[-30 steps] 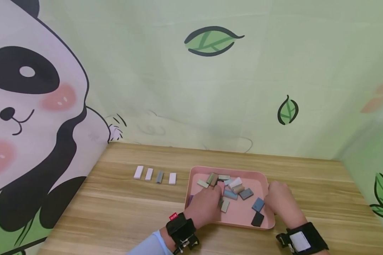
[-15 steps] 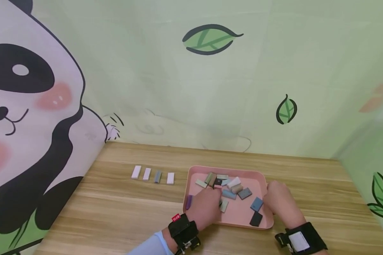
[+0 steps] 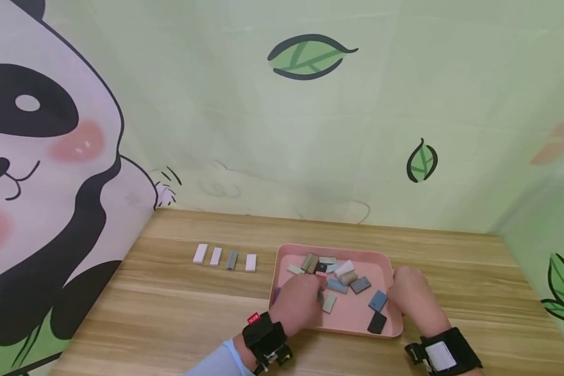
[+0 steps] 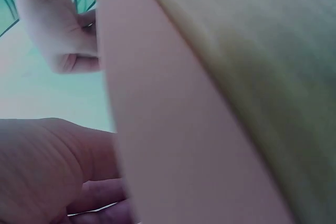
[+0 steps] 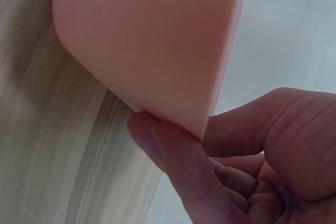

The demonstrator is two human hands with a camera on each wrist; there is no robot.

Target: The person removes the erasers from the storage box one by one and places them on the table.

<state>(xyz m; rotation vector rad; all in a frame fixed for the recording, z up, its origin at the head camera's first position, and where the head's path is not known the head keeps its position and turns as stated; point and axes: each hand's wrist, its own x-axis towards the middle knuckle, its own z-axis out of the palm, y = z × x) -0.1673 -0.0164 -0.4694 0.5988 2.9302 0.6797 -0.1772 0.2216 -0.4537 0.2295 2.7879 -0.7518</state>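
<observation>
A pink tray [image 3: 352, 325] holds several small rectangular blocks, among them a blue block [image 3: 378, 301], a black block [image 3: 377, 322] and a pale green block [image 3: 329, 303]. My left hand [image 3: 298, 305] reaches over its near wall into the left half, among the blocks. Seen from the left wrist, that hand [image 4: 47, 171] has its fingertips hidden behind the tray wall [image 4: 168, 114], and I cannot tell whether they hold a block. At the tray's right side my right hand [image 3: 411, 292] pinches the wall [image 5: 152, 51] between thumb and fingers [image 5: 181, 156].
Left of the tray, a row of small blocks lies on the wooden table [image 3: 183, 313]: white blocks [image 3: 200, 254] and one grey block [image 3: 232, 260]. Behind the table stands a pale green wall [image 3: 244, 130] with a printed panda [image 3: 94, 177] and leaves.
My left hand has shifted slightly within the tray's left part, and the purple block there is more covered now. The right hand keeps its hold on the tray edge. The head view has moved a little.
</observation>
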